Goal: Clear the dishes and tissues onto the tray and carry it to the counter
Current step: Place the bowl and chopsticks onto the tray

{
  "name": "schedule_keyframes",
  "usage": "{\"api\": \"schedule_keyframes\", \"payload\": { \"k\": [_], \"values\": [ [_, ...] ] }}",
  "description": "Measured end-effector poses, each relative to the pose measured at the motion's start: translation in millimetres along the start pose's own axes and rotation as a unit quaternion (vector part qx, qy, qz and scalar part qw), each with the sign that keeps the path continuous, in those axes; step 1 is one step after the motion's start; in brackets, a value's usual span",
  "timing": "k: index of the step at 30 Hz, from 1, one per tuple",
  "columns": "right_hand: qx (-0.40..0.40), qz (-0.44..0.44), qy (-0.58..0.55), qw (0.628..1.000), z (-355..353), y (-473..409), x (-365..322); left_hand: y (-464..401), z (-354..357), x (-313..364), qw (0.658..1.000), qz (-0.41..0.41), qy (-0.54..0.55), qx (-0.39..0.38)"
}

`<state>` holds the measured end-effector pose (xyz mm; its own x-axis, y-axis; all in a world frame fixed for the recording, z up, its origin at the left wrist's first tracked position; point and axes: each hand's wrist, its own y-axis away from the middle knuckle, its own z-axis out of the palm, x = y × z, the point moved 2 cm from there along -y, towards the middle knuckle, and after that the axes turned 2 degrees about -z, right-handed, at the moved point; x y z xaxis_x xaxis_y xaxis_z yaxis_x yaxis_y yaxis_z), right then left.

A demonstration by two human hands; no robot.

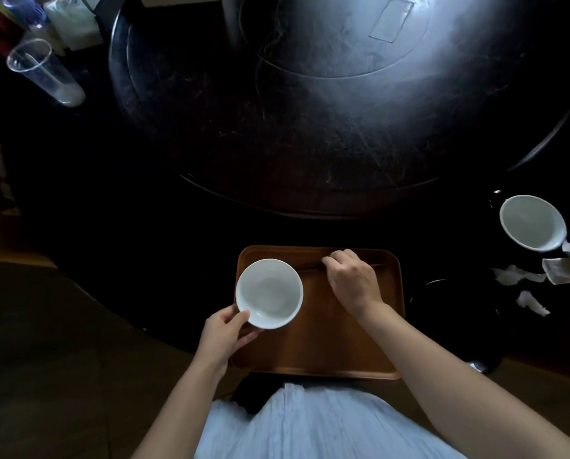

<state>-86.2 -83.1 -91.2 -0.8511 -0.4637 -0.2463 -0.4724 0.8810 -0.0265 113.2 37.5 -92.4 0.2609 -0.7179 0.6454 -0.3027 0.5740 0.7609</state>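
A brown wooden tray (323,352) lies at the near edge of the dark round table. My left hand (225,332) grips the near rim of a white bowl (269,293) over the tray's left end. My right hand (351,279) rests at the tray's far side with fingers closed on dark chopsticks (310,268) lying across the tray. To the right stand a second white bowl (532,222) and several crumpled tissues (542,279) on the table. A dark plate (456,313) sits just right of the tray, hard to make out.
A large dark turntable (310,111) fills the table's middle. A clear empty glass (43,72) stands at the far left beside a tissue pack (73,24) and a water bottle (25,8). The room is dim.
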Motion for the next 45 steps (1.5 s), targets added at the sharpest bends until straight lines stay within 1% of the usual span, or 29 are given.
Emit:
{"api": "schedule_keyframes", "payload": {
  "k": [6, 12, 18, 23, 30, 34, 37, 39, 40, 41, 43, 45],
  "values": [
    [0.016, 0.005, 0.005, 1.000, 1.2, 13.0, 11.9, -2.3, -1.0, -0.8, 1.000, 0.000, 0.008, -0.005],
    [0.032, 0.026, -0.025, 0.999, 0.7, 2.4, 12.6, -4.5, 1.9, 2.1, 1.000, -0.001, 0.028, -0.006],
    [0.013, 0.015, 0.019, 1.000, -2.1, -9.7, 7.3, -9.3, 5.6, 7.4, 0.999, 0.005, 0.035, -0.011],
    [0.009, 0.025, 0.019, 0.999, -1.7, -8.3, 6.9, -14.0, 7.4, 10.5, 0.999, 0.009, 0.040, -0.018],
    [0.015, 0.007, 0.031, 0.999, 0.2, 2.9, 12.2, -18.2, 11.7, 13.1, 0.998, 0.004, 0.056, -0.019],
    [0.019, 0.015, 0.039, 0.999, 0.6, 10.8, 12.7, -17.1, 12.2, 14.3, 0.999, 0.010, 0.044, -0.014],
    [0.024, 0.026, 0.041, 0.999, -2.8, 18.0, 12.5, -12.7, 10.7, 19.5, 1.000, 0.024, -0.006, -0.008],
    [0.032, 0.037, 0.039, 0.998, -8.8, 25.6, 11.8, -6.3, 4.8, 23.6, 0.996, 0.054, -0.074, 0.018],
    [0.037, 0.043, 0.038, 0.998, -12.7, 30.7, 11.5, -1.3, 0.2, 26.2, 0.988, 0.093, -0.117, 0.042],
    [0.044, 0.052, 0.038, 0.997, -16.8, 37.0, 11.6, 5.0, -4.5, 29.5, 0.972, 0.150, -0.164, 0.069],
    [0.059, 0.076, 0.040, 0.995, -25.0, 53.1, 12.7, 19.9, -8.2, 37.4, 0.920, 0.279, -0.258, 0.098],
    [0.075, 0.111, 0.040, 0.990, -32.2, 73.8, 15.7, 32.7, 1.2, 43.2, 0.864, 0.374, -0.329, 0.077]
  ]
}}
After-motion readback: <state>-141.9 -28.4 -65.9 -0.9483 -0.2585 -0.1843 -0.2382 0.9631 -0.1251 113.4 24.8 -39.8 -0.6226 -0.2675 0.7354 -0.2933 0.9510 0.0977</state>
